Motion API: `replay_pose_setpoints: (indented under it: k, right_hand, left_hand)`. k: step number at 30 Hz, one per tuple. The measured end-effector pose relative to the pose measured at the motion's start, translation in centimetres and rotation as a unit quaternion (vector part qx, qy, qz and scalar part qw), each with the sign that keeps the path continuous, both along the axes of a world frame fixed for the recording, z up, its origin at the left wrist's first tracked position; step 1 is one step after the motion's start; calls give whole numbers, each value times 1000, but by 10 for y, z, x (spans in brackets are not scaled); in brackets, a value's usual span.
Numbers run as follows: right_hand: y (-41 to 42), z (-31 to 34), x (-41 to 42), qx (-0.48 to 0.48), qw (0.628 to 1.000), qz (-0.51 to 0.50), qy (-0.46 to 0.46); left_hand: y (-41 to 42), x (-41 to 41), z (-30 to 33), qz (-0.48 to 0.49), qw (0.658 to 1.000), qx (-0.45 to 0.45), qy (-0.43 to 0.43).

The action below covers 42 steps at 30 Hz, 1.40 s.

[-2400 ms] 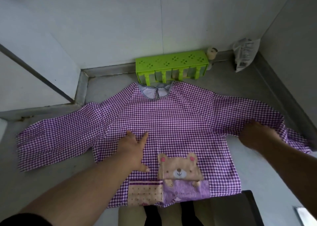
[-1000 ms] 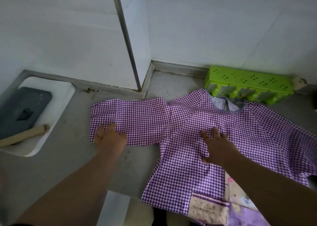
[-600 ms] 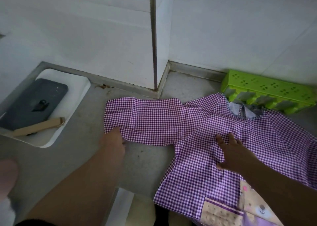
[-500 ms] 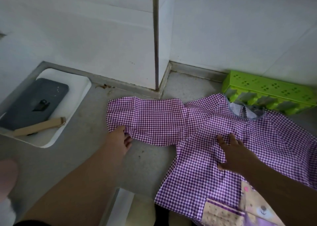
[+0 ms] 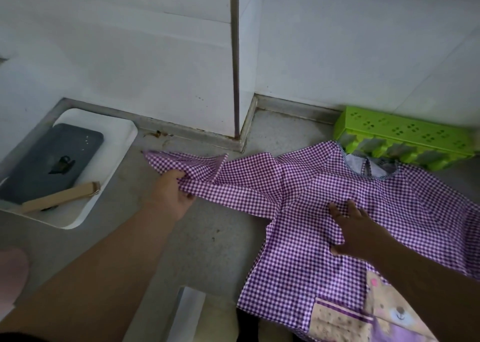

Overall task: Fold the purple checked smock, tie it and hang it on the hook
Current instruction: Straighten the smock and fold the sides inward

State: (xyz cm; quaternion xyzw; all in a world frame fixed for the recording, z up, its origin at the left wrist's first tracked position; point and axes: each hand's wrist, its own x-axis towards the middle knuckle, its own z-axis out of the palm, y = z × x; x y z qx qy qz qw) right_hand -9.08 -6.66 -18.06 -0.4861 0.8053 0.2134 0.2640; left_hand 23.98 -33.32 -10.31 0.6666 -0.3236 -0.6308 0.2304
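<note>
A home's tiled corner: white wall tiles (image 5: 363, 43), grey floor (image 5: 207, 237).

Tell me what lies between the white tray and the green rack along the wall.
In the head view, between the white tray and green rack: the smock's sleeve, gripped by the left hand.

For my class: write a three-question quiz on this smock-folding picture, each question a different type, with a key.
1. True or false: the left hand grips the smock's sleeve.
2. The right hand is: A) pressing flat on the smock; B) holding the green rack; C) lifting the white tray.
3. Fill in: the dark phone lies in the ____.

Key: 1 true; 2 A; 3 tray.
</note>
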Motion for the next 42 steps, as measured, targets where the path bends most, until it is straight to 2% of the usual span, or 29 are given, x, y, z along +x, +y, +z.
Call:
replay_pose_setpoints:
  k: [2,4,6,7,8,10,13,15,17,18,21,23,26,28,31,32,33,34,36,38,39,40,42]
  right_hand:
    - [1,1,-1,-4,1000,-3,-1]
    - [1,2,-1,-5,1000,-1,-2]
    - [2,5,-1,-8,1000,-1,-4]
    - [2,5,0,-14,1000,1,-5]
    - [2,6,1,-19,1000,4,-5]
    - [3,6,3,-34,999,13,-1]
    - [0,4,6,-52,998,19,-7]
    - [-1,1,8,-68,997,25,-8]
    - [-1,3,12,-79,997,17,-17]
    - [1,5,14,-85,996,8,-27]
    - [8,6,18,-120,992,-20,-37]
    - [14,4,17,-136,990,-35,-14]
    - [19,-2,14,-142,987,-74,-20]
    - [20,-2,12,-152,984,-80,-40]
    - [20,-1,1,-157,983,-77,-64]
    - [22,-3,-4,-172,980,-74,-73]
    - [23,-2,-8,-180,975,-87,-93]
    - [23,-4,-11,-192,969,-101,-118]
    - [26,-6,-26,-230,948,-143,-164]
    - [31,4,-35,-247,938,-182,-161]
    - [34,4,-40,-227,944,-197,-138]
    - [39,1,-48,-186,969,-138,-86]
    - [49,5,-62,-131,989,-65,1]
  left_hand:
    - [12,0,-6,31,995,16,89]
    - [7,-5,-10,56,995,16,77]
    - [6,-14,-5,12,998,-62,-8]
    - [4,-15,-5,-3,990,-117,-73]
    - [7,-17,-2,-1,981,-173,-91]
    - [17,-25,15,-15,951,-286,-114]
    - [35,-42,24,-143,879,-429,-151]
    - [44,-52,20,-228,842,-471,-131]
    - [49,-60,11,-270,860,-422,-100]
    - [50,-62,5,-262,890,-363,-87]
    - [50,-63,-12,-136,977,-164,-32]
    - [43,-55,-20,-55,993,-87,-54]
    - [34,-50,-15,-27,988,-109,-109]
    - [36,-63,4,-16,978,-170,-123]
    - [59,-103,43,-81,947,-295,-98]
    - [70,-119,51,-129,917,-366,-89]
    - [82,-135,56,-193,869,-447,-83]
    - [92,-149,59,-277,806,-517,-77]
    - [115,-178,49,-468,631,-612,-91]
    - [135,-194,28,-597,439,-657,-137]
    - [140,-195,13,-646,376,-642,-169]
    - [147,-195,1,-683,343,-613,-198]
    - [149,-182,-24,-719,340,-550,-256]
